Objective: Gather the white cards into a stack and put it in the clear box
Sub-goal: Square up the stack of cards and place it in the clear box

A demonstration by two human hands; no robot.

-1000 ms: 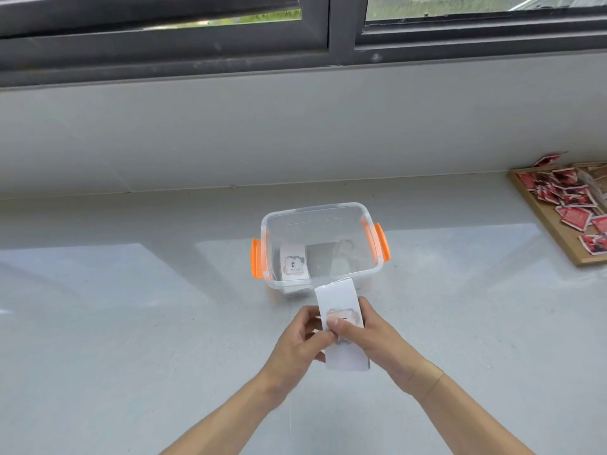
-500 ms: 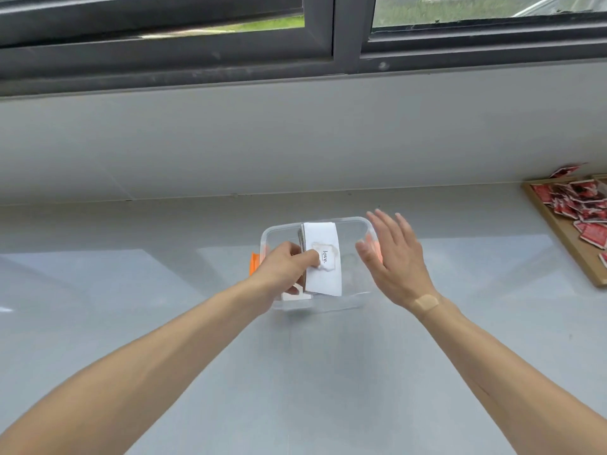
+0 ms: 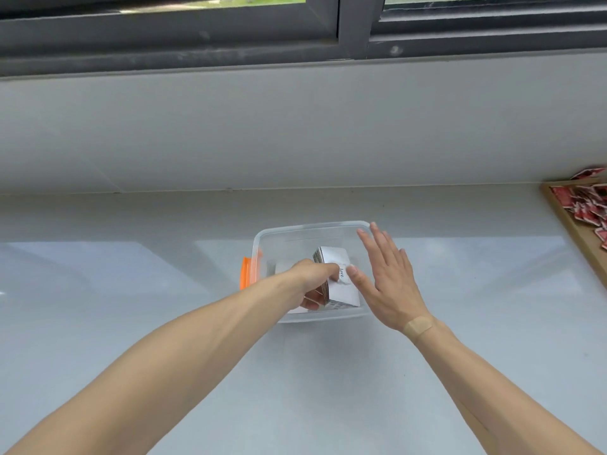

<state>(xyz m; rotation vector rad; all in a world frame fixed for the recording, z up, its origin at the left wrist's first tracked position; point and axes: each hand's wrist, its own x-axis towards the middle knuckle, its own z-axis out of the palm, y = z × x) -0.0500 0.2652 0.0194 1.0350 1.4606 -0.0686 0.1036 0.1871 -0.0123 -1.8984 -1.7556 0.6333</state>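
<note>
Stack of white cards [image 3: 338,274] sits tilted inside the clear box [image 3: 305,228], top card reading "love". My left hand [image 3: 313,280] has its grip clenched on the stack's near-left edge; my right hand [image 3: 387,280] is released, fingers spread, just right of that grip over the box's right side. Step in hand, I judge: setting the stack down. Next: lower it flat to the box floor, beside the card already lying left of the grip, then let go. Tabletop [image 3: 98,307] carries the box.
</note>
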